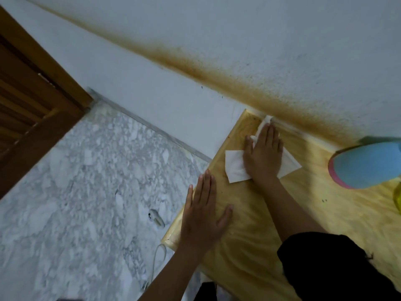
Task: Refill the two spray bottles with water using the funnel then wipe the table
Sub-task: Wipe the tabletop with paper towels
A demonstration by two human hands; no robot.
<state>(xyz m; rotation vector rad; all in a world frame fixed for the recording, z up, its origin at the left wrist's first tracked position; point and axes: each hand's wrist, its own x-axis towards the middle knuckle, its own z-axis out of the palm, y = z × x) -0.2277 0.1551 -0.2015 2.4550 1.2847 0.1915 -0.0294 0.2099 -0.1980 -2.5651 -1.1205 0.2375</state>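
From above, the right hand [263,154] lies flat, fingers stretched, pressing a thin white paper tissue [235,168] onto the glossy yellow wood-grain table [249,246] near its far corner by the wall. The tissue's creased corners stick out on both sides of the palm. The left hand [202,216] rests open and flat on the table's rounded left edge, gripping nothing. A smooth blue container with a pink rim [366,164] sits at the right. The white wall [282,51] carries a speckled brown stain; the floor [86,181] is mottled grey marble.
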